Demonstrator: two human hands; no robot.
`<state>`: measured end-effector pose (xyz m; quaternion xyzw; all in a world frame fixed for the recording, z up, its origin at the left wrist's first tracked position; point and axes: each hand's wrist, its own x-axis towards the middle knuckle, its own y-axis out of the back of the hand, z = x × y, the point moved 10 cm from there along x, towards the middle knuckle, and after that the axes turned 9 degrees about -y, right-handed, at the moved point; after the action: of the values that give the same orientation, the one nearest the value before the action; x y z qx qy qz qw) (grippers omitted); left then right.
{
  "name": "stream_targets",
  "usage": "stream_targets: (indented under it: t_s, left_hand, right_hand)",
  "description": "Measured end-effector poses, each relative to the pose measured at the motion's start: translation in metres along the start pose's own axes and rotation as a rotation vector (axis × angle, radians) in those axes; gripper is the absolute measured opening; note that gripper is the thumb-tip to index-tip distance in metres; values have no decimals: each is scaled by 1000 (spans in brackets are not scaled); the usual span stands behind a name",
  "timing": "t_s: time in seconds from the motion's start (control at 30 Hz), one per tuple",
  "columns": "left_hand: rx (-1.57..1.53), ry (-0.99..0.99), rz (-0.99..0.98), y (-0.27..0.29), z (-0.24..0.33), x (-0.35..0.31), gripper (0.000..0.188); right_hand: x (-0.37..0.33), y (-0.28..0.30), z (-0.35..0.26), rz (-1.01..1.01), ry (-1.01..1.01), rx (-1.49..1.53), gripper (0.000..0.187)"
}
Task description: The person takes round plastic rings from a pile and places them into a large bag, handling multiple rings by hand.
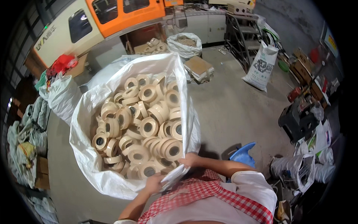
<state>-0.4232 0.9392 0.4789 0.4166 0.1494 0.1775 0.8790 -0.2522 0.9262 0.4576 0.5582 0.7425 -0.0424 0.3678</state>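
Observation:
A large white woven sack [80, 130] stands wide-mouthed in front of me. Inside it lie many cream-coloured plastic rings [148, 127] with dark or grey centres, heaped loosely at all angles. My left hand [153, 183] is closed on the sack's near rim, its fingertips partly hidden by the plastic. A little to the right, my right hand [191, 160] grips the rim at the sack's near right corner. Neither hand touches a ring.
Behind the sack stands an orange and cream machine [126, 16]. Another white sack [184, 44], a flat cardboard stack [199, 68], metal steps [246, 37] and an upright printed bag [261, 65] are beyond. A blue plastic object [244, 155] and black stool [298, 121] stand right.

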Motion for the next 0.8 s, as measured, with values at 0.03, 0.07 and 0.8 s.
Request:
stream_targets:
  t_s: [0.03,0.07,0.8]
  left_hand:
    - [-48,-51,-26,-2,-2,9,26]
    - [-83,-25,-73,-6,-11,18,25]
    - [-315,713,471,147,-79,320,28]
  right_hand:
    - [7,2,3,-112,3,68,41]
    - [12,15,11,-113,-5,86,41]
    - [187,448,390,129,-381,-289,35]
